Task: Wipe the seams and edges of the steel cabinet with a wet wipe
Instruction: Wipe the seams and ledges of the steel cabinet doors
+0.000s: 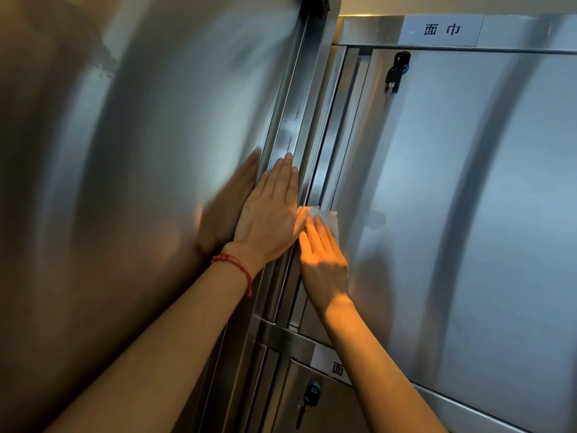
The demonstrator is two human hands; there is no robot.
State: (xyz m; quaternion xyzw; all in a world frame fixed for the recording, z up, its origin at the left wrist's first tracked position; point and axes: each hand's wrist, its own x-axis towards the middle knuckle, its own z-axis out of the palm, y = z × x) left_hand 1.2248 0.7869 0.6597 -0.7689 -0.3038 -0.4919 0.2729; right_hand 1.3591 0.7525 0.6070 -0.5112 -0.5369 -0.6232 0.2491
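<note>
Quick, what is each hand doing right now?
Left hand: open, flat against the open door's edge, holding nothing.
Right hand: open, straight fingers pressing the wipe onto the cabinet.

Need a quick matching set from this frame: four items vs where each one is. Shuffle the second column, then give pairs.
Things:
1. left hand
2. wet wipe
3. red bracelet
4. key

Places:
A. hanging in the lock at the upper door's top left corner
B. around the left wrist
C. flat on the edge of the open steel door
D. under the right hand's fingers, against the cabinet seam

Pairs: 1-C, 2-D, 3-B, 4-A
</note>
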